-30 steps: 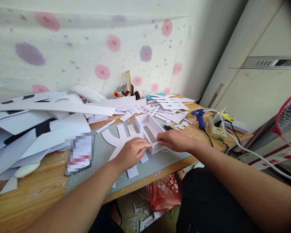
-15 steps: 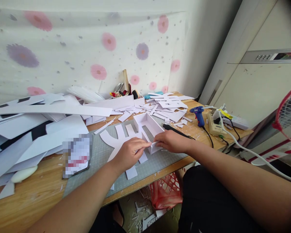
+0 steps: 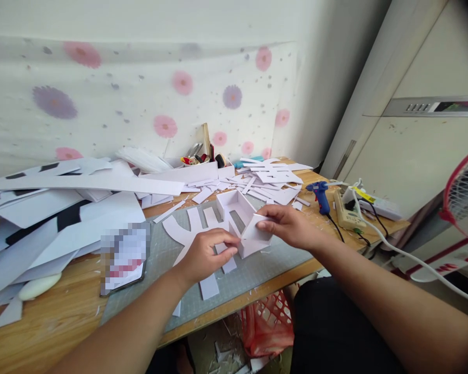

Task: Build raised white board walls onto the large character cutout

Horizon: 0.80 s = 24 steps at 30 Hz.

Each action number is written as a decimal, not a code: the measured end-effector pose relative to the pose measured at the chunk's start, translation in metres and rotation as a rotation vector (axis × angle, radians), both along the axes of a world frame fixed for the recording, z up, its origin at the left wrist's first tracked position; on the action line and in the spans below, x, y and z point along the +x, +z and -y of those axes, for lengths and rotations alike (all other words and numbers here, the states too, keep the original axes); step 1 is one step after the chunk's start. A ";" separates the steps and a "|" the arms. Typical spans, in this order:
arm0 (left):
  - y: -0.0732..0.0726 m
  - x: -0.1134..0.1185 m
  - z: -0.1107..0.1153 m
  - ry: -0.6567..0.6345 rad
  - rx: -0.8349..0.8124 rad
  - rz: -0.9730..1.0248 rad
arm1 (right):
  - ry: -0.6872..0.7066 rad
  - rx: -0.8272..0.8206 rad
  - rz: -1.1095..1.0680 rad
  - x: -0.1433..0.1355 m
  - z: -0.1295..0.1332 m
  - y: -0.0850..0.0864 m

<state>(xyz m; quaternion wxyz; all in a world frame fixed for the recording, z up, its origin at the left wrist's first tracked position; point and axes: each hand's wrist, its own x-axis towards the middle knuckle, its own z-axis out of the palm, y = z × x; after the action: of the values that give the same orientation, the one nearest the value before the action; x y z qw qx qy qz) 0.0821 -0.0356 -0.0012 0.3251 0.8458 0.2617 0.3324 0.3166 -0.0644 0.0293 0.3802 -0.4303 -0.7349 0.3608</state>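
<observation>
A white foam-board shape (image 3: 208, 286) with curved and straight strokes lies on the grey cutting mat (image 3: 152, 306). On its right part stand white side walls (image 3: 226, 200) that form a box-like outline. My right hand (image 3: 286, 224) pinches a small white board piece (image 3: 251, 228), tilted above the near end of those walls. My left hand (image 3: 210, 253) is beside the near left wall, thumb and index finger apart around its corner; whether the fingertips touch it cannot be made out.
White board sheets (image 3: 74, 213) pile up at the left by a phone (image 3: 127, 257). Scraps (image 3: 276, 179) and a tool box (image 3: 198, 171) are behind. A blue glue gun (image 3: 320, 197) and power strip (image 3: 347, 210) stand right; a red basket (image 3: 265, 322) is below the table edge.
My right hand has lifted the small board piece up and tilted it. The fingers of my left hand have parted at the wall corner. The whole view has shifted slightly.
</observation>
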 end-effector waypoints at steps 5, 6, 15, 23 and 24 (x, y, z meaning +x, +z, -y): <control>0.009 -0.002 0.009 -0.178 -0.304 0.300 | 0.147 -0.227 -0.378 -0.034 0.015 0.003; 0.010 -0.002 0.011 -0.211 -0.371 0.340 | 0.177 -0.247 -0.406 -0.043 0.017 0.003; 0.014 -0.008 0.011 -0.273 -0.589 0.576 | -0.306 0.217 0.182 -0.013 -0.009 0.006; 0.002 -0.007 0.002 -0.016 -0.363 0.486 | -0.408 -0.076 0.860 0.058 -0.038 -0.039; 0.002 -0.007 0.001 0.013 -0.342 0.466 | -0.408 -0.075 0.869 0.058 -0.039 -0.041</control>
<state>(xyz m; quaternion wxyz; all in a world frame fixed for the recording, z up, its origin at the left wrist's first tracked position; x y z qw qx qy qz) 0.0748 -0.0367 0.0006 0.5123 0.6778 0.2374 0.4710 0.3743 -0.0258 -0.0122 0.0851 -0.6899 -0.7130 0.0918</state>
